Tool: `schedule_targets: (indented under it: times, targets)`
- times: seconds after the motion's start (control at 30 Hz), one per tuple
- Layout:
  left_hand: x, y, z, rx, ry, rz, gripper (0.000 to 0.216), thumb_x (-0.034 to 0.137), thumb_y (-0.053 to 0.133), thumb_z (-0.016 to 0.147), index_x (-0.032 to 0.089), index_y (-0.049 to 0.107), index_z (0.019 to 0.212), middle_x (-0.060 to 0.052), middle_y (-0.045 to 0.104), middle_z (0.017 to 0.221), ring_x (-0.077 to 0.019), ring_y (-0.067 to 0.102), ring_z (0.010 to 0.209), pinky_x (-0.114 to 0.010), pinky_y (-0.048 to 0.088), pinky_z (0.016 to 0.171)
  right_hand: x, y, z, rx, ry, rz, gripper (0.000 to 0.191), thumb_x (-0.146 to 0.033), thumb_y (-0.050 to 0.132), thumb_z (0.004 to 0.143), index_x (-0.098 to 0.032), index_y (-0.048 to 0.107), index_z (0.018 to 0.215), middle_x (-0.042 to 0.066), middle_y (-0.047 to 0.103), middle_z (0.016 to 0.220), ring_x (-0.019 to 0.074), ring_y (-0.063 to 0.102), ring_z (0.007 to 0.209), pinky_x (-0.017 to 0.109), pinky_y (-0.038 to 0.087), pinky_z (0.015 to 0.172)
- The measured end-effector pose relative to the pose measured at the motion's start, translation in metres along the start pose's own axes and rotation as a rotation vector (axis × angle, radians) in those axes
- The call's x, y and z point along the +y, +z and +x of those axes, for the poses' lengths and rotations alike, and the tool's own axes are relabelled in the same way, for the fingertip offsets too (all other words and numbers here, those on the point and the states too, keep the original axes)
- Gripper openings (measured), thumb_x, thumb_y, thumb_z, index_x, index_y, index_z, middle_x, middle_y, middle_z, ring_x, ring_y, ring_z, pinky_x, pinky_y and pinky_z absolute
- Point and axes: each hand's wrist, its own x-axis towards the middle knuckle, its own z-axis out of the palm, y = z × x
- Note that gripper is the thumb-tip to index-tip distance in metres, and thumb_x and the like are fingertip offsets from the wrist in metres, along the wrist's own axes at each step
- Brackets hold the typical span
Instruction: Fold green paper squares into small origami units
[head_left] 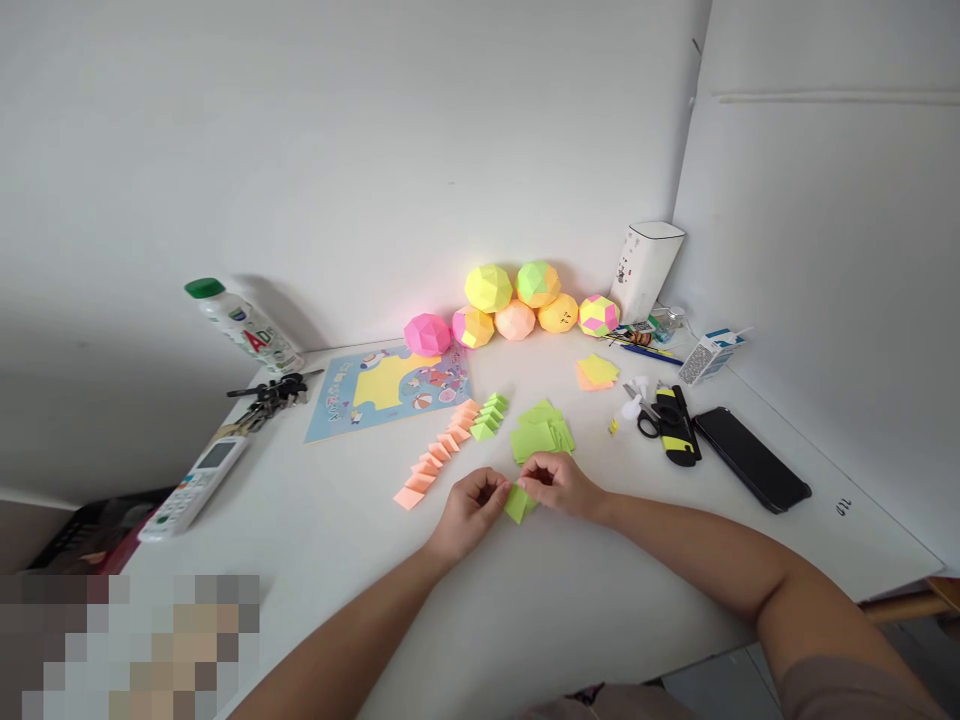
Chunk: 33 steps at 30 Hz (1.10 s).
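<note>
Between my two hands is a small green paper piece (516, 503), pinched at its upper edge from both sides. My left hand (471, 508) has thumb and forefinger closed on its left corner. On the other corner, my right hand (561, 485) closes in the same way, its other fingers curled. Just beyond my hands lies a loose pile of green paper squares (536, 440). To the left, folded orange paper pieces (427, 465) run in an overlapping slanted row, with a shorter row of folded green pieces (489, 417) beside it.
Several faceted paper balls (515, 320) stand against the wall. A blue picture card (330, 410), a bottle (251, 330), keys (274, 395) and a white remote (195, 490) are at left. Scissors (651, 424), a yellow-black cutter (676, 425), a black phone (750, 458) and a small carton (709, 357) lie right.
</note>
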Motion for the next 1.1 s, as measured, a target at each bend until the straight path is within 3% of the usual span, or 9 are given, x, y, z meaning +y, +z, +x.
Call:
schedule_targets:
  times: [0.33, 0.47, 0.53, 0.6, 0.7, 0.83, 0.97, 1.1]
  targets:
    - [-0.0008, 0.0005, -0.0004, 0.009, -0.027, -0.102, 0.032, 0.046, 0.048, 0.086, 0.019, 0.042, 0.071, 0.006, 0.041, 0.057, -0.0078, 0.033, 0.050, -0.020, 0.028, 0.047, 0.0012, -0.0052, 0.0045, 0.149, 0.178, 0.214, 0.020, -0.033, 0.059, 0.074, -0.017, 0.047, 0.068, -0.005, 0.041, 0.060, 0.0081, 0.040, 0.051, 0.018, 0.040, 0.041]
    - [0.0002, 0.0007, -0.0001, 0.038, -0.005, -0.213, 0.025, 0.043, 0.052, 0.085, 0.019, 0.047, 0.083, 0.004, 0.047, 0.064, -0.0094, 0.042, 0.056, -0.022, 0.036, 0.054, 0.0032, -0.0068, 0.0052, 0.029, 0.149, 0.182, 0.020, -0.033, 0.060, 0.075, -0.016, 0.050, 0.070, -0.005, 0.042, 0.059, 0.0077, 0.040, 0.051, 0.019, 0.039, 0.043]
    - [0.0008, 0.0002, 0.0008, -0.013, 0.037, -0.193, 0.025, 0.040, 0.058, 0.081, 0.018, 0.053, 0.092, 0.000, 0.053, 0.074, -0.0112, 0.047, 0.063, -0.024, 0.040, 0.060, 0.0036, -0.0060, 0.0042, -0.052, 0.096, 0.137, 0.020, -0.032, 0.060, 0.076, -0.015, 0.052, 0.071, -0.005, 0.043, 0.058, 0.0071, 0.038, 0.050, 0.019, 0.037, 0.044]
    - [0.0012, -0.0008, 0.0018, -0.058, 0.094, -0.099, 0.023, 0.039, 0.061, 0.079, 0.017, 0.058, 0.088, -0.002, 0.055, 0.077, -0.0125, 0.048, 0.066, -0.025, 0.040, 0.062, 0.0031, -0.0048, 0.0030, -0.087, 0.057, 0.110, 0.021, -0.033, 0.060, 0.078, -0.014, 0.054, 0.072, -0.004, 0.044, 0.059, 0.0069, 0.039, 0.050, 0.019, 0.035, 0.046]
    - [0.0011, -0.0026, 0.0037, -0.029, 0.148, -0.010, 0.023, 0.038, 0.059, 0.081, 0.016, 0.058, 0.073, -0.001, 0.052, 0.072, -0.0122, 0.045, 0.064, -0.024, 0.038, 0.060, 0.0012, -0.0038, 0.0021, -0.086, 0.036, 0.111, 0.022, -0.035, 0.061, 0.078, -0.015, 0.055, 0.079, -0.003, 0.047, 0.064, 0.0077, 0.041, 0.054, 0.020, 0.035, 0.049]
    - [0.0011, -0.0037, 0.0053, 0.069, 0.109, -0.086, 0.029, 0.044, 0.058, 0.080, 0.017, 0.054, 0.070, 0.001, 0.048, 0.069, -0.0109, 0.043, 0.061, -0.022, 0.036, 0.057, 0.0009, -0.0042, 0.0021, -0.081, 0.069, 0.096, 0.025, -0.038, 0.062, 0.078, -0.015, 0.055, 0.086, -0.004, 0.046, 0.063, 0.0081, 0.041, 0.055, 0.020, 0.034, 0.050]
    - [0.0034, -0.0041, 0.0035, -0.002, -0.009, -0.161, 0.033, 0.049, 0.057, 0.079, 0.018, 0.051, 0.073, 0.004, 0.043, 0.062, -0.0093, 0.037, 0.054, -0.021, 0.031, 0.052, 0.0055, -0.0042, 0.0032, -0.090, 0.065, 0.099, 0.028, -0.043, 0.058, 0.081, -0.015, 0.054, 0.081, -0.004, 0.045, 0.060, 0.0083, 0.043, 0.052, 0.021, 0.037, 0.051]
    - [0.0065, -0.0048, 0.0010, -0.063, 0.014, -0.108, 0.033, 0.048, 0.058, 0.078, 0.017, 0.050, 0.071, 0.003, 0.042, 0.064, -0.0093, 0.037, 0.057, -0.021, 0.032, 0.054, 0.0095, -0.0037, 0.0044, -0.070, 0.065, 0.089, 0.031, -0.045, 0.057, 0.081, -0.015, 0.055, 0.085, -0.005, 0.046, 0.056, 0.0086, 0.043, 0.049, 0.021, 0.036, 0.048]
